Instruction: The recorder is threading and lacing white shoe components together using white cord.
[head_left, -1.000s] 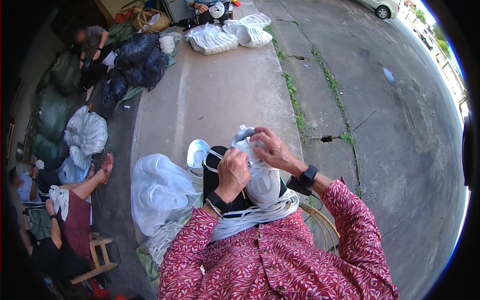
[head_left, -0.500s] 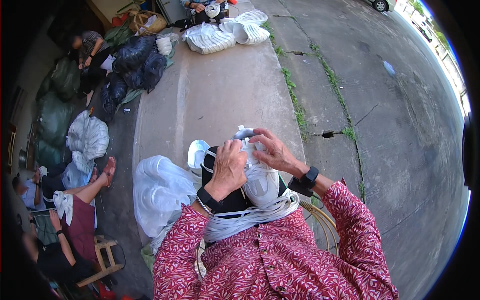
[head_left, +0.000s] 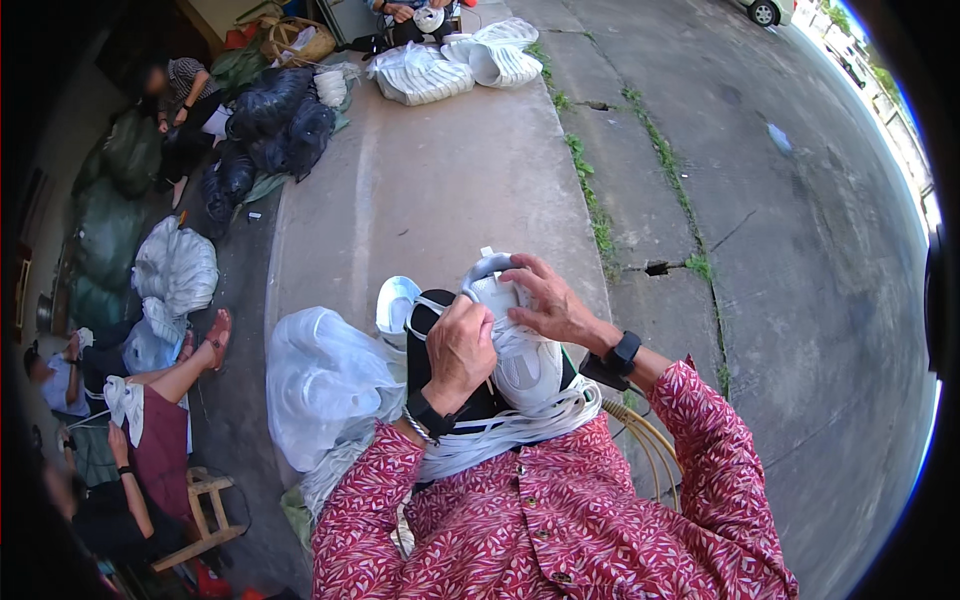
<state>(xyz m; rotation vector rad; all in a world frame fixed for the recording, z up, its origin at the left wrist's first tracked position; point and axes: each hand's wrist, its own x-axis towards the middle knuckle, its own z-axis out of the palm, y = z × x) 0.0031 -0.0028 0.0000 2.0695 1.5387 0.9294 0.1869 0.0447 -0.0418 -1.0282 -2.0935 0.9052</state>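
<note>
A white sneaker (head_left: 527, 375) with a grey padded collar rests on my lap, its toe toward me. My right hand (head_left: 553, 304) grips its right side, fingers curled over the upper near the opening. My left hand (head_left: 460, 350) is closed at the left of the tongue and eyelets. A white shoelace (head_left: 426, 301) loops out beside that hand, and its fingertips are partly hidden. Across my lap lies a thick bundle of white laces (head_left: 500, 440). Another white shoe (head_left: 397, 304) with a pale blue inside sits just beyond my left hand.
A translucent plastic bag (head_left: 325, 385) stands at my left. Farther left, several people sit working near a wooden stool (head_left: 205, 520) and black bags (head_left: 270, 115). White bundles (head_left: 420, 75) lie ahead on the concrete ledge. Yellowish hoses (head_left: 650, 445) curve beside my right hip.
My left hand has drawn slightly down and back from the shoe's tongue, uncovering more of the grey collar. My right hand stays nearly in place on the sneaker.
</note>
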